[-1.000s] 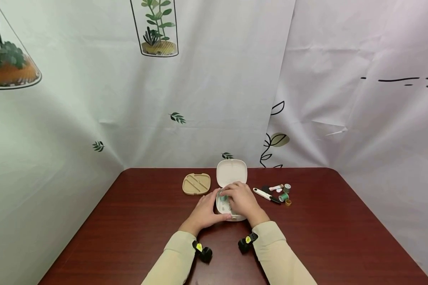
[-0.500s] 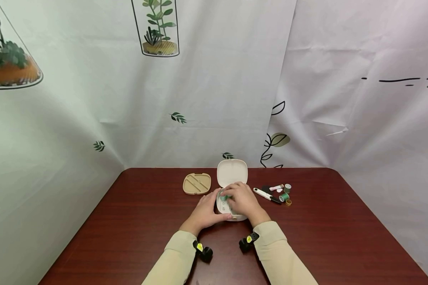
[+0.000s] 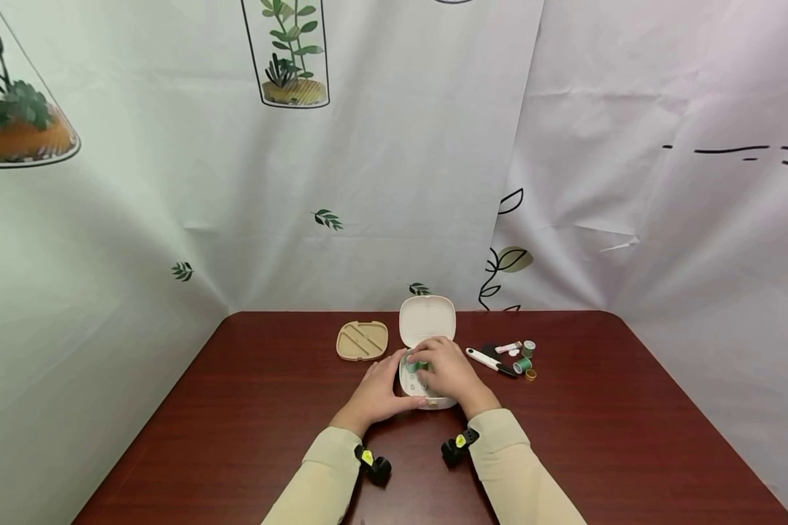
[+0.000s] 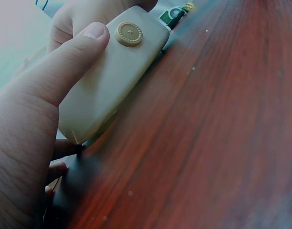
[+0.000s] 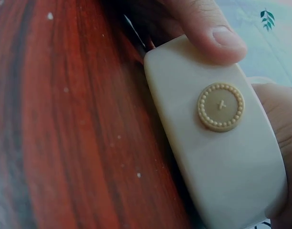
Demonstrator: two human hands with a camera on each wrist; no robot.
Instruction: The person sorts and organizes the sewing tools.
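Observation:
A white sewing box (image 3: 409, 391) stands on the table with its lid (image 3: 427, 321) raised at the back. My left hand (image 3: 379, 390) grips its left side, the thumb lying on the front wall beside a round tan button catch (image 4: 129, 34). Over the open box my right hand (image 3: 448, 368) reaches in from the right, fingertips bent down around a green thread spool (image 3: 423, 365). A paler green spool (image 3: 411, 367) shows just left of it, partly under the fingers. Small pegs rise from the box floor. Both wrist views show mainly the box's outer front; its inside is hidden there.
A tan divided tray (image 3: 362, 340) lies behind my left hand. To the right of the box are a white-and-black seam ripper-like tool (image 3: 491, 361), a small white-and-brown piece (image 3: 508, 347), green thread spools (image 3: 522, 365) and a gold ring-shaped thimble (image 3: 530, 375). A printed curtain hangs behind.
Very little differs. The fingers of my right hand have shifted slightly, and more of the green spool shows between them. My left hand keeps its hold on the box.

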